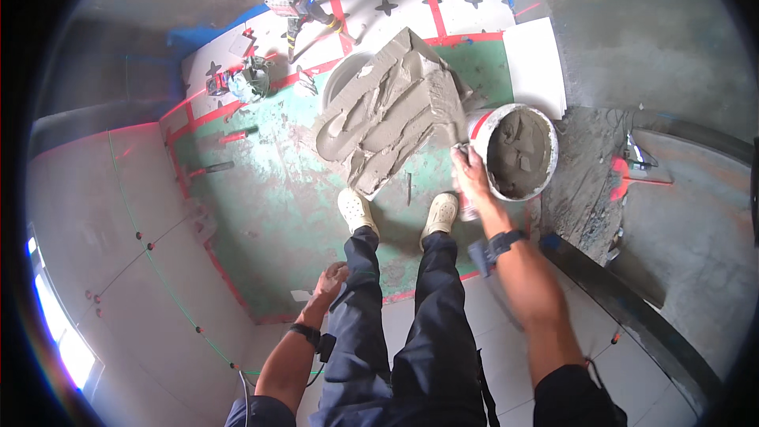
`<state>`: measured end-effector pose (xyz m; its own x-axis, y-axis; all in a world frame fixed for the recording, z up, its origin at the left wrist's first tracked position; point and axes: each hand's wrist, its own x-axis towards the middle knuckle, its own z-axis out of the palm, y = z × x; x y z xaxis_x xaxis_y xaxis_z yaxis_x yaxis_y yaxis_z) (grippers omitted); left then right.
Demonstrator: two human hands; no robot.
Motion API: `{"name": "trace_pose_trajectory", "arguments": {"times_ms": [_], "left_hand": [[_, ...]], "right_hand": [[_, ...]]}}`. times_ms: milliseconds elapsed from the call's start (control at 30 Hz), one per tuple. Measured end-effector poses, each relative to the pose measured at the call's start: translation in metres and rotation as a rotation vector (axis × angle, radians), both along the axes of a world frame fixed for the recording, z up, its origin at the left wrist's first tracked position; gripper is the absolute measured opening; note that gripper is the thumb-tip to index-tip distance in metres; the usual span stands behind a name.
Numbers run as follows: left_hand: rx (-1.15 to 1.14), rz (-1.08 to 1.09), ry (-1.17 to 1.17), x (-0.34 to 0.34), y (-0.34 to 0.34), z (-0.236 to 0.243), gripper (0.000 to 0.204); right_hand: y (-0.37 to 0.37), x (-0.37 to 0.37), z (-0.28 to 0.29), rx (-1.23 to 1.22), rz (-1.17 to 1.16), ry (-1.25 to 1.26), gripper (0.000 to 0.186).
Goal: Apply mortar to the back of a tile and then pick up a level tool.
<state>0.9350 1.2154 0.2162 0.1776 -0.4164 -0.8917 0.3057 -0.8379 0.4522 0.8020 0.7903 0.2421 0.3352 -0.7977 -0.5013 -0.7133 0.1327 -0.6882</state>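
Observation:
My right hand (472, 175) is closed around the handle of a trowel, whose mortar-smeared blade (447, 107) lies along the right edge of a tile. Thick grey mortar (391, 111) with ridges and troughs covers the tile's upper face. Beneath its left side shows a round pale support (336, 83). Just right of my right hand stands a white bucket (552, 150) with grey mortar inside. My left hand (333, 277) hangs beside my left thigh, its fingers curled in and nothing visible in them.
A laser level on a tripod (291, 1) stands on white sheeting behind the tile. A power tool (247, 81), a red-handled tool (235, 136) and a scraper (212, 168) lie to the left. White tiles (539, 67) are stacked at the back right; a dark curved edge (632, 312) runs along the right.

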Motion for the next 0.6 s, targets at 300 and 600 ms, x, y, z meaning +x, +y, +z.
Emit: {"name": "trace_pose_trajectory", "arguments": {"times_ms": [300, 600], "left_hand": [[0.069, 0.018, 0.013, 0.015, 0.008, 0.006, 0.047], [0.034, -0.039, -0.044, 0.023, 0.017, -0.008, 0.045]], "right_hand": [[0.045, 0.157, 0.024, 0.774, -0.777, -0.684, 0.031], [0.028, 0.113, 0.045, 0.844, -0.207, -0.359, 0.028]]}}
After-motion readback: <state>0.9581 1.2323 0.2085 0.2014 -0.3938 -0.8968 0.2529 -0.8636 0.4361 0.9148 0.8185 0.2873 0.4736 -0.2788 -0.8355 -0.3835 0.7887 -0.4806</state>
